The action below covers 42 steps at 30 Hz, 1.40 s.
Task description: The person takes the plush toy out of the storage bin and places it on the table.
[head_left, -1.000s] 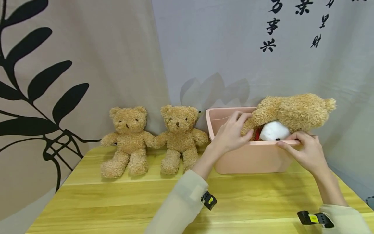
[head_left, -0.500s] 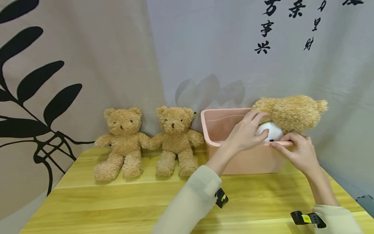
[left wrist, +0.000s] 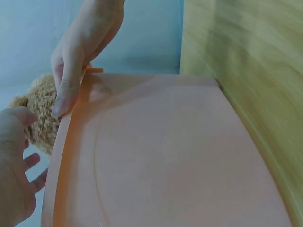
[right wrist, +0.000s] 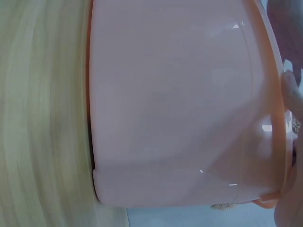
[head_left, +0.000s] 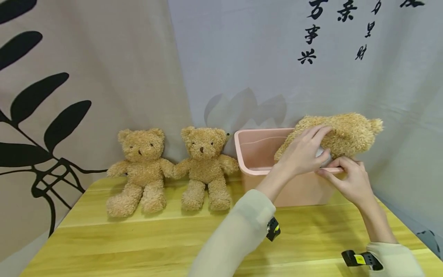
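Note:
A pink plastic bin (head_left: 287,188) stands on the wooden table. Across its right end a tan teddy bear (head_left: 349,132) lies with its head hanging past the rim. My left hand (head_left: 304,150) reaches over the bin beside the bear, thumb and fingers apart; the left wrist view shows the same hand (left wrist: 16,165) close to the fur. Mostly covered by that hand is a white plush thing (head_left: 326,156) inside the bin. My right hand (head_left: 351,179) grips the front rim near the right corner, its thumb outside, as the left wrist view shows too.
Two more tan teddy bears, one at the left (head_left: 140,173) and one nearer the bin (head_left: 205,169), sit side by side against the back curtain (head_left: 138,57). The wooden tabletop (head_left: 155,242) stretches in front of them.
My left hand has moved rightward along the bin, from the bear's lower end to over the white plush thing. My right hand keeps its grip on the rim. The head view has turned slightly right.

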### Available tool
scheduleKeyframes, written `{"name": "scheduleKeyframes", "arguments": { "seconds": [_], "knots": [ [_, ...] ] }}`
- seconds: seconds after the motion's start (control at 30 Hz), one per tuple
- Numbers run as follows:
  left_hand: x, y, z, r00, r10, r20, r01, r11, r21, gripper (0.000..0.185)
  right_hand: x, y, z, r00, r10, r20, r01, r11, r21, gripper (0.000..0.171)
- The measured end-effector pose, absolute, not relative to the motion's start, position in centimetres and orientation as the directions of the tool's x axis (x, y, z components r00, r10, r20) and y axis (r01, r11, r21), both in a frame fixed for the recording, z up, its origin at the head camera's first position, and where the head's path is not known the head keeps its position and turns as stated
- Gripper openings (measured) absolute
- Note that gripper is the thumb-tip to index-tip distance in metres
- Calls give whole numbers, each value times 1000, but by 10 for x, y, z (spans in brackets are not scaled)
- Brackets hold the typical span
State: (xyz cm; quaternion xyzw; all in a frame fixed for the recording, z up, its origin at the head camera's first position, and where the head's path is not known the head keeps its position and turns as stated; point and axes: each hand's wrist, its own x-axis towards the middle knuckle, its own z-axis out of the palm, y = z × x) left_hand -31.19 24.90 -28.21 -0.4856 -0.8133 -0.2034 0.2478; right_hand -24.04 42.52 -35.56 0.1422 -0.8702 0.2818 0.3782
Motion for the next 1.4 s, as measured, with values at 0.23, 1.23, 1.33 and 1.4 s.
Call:
{"name": "scheduleKeyframes", "arguments": {
  "seconds": [0.23,1.23,1.33,1.4],
  "knots": [
    [-309,260,-273,-356,656,666,881,472,6,52,-243,423,-355,-650,-56,758,-492,791,-363,19],
    [-331,198,-273,-494,234,837,844,360,397,30,-241,420,-356,-678,-5,735,-428,815,-390,23],
    [-334,193,-280,-531,243,812,828,354,435,33,-241,421,-356,-679,-2,734,-425,816,-391,24],
    [-335,190,-282,-521,263,812,835,354,421,39,-241,421,-356,-679,1,734,-424,815,-394,24]
  ]
}}
